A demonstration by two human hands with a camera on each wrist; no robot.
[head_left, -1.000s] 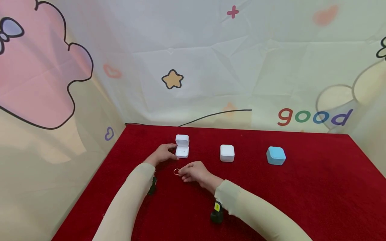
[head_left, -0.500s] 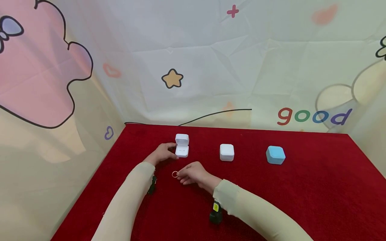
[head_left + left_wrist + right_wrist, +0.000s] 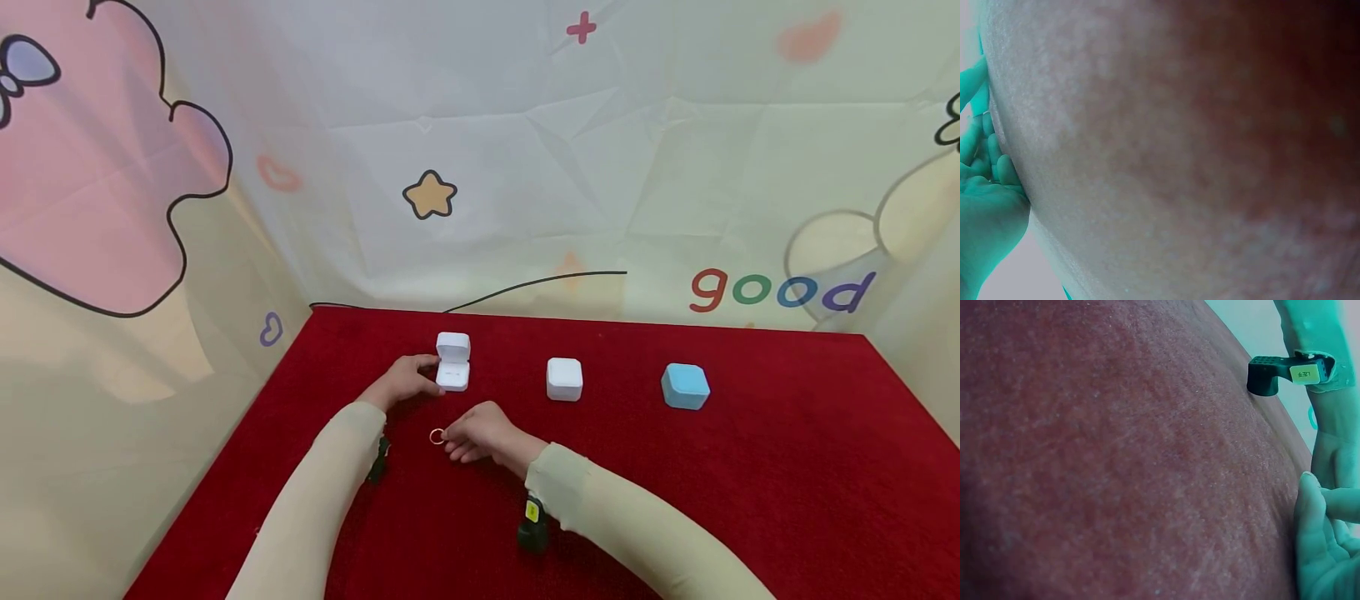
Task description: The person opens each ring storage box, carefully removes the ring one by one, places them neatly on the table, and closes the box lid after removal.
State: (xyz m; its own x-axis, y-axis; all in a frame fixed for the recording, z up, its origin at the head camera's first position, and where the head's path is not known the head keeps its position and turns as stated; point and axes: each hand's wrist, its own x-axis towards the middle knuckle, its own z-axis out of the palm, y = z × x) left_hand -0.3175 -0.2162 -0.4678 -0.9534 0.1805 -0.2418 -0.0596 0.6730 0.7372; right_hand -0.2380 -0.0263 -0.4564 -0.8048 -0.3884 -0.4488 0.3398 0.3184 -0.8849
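Note:
In the head view, my left hand (image 3: pixel 402 382) holds the left side of an open white ring box (image 3: pixel 453 377), with the thumb at its front corner and fingers by the hinge. The lid stands upright, and a pale slotted cushion shows inside. Closer to me, my right hand (image 3: pixel 482 432) pinches a thin gold-coloured ring (image 3: pixel 437 437) between thumb and forefinger. The ring sticks out to the left of the fingertips, over the red cloth. At the right edge of the right wrist view, part of the right hand (image 3: pixel 1329 550) shows.
A closed white box (image 3: pixel 564 380) sits to the right of the open one. Farther right is a closed light-blue box (image 3: pixel 686 387). Red cloth (image 3: pixel 787 467) covers the table, and a printed curtain (image 3: pixel 510 217) hangs behind it.
My right hand has shifted slightly toward me and left with the ring, moving it a little farther from the open box. The left hand and the boxes stay in place.

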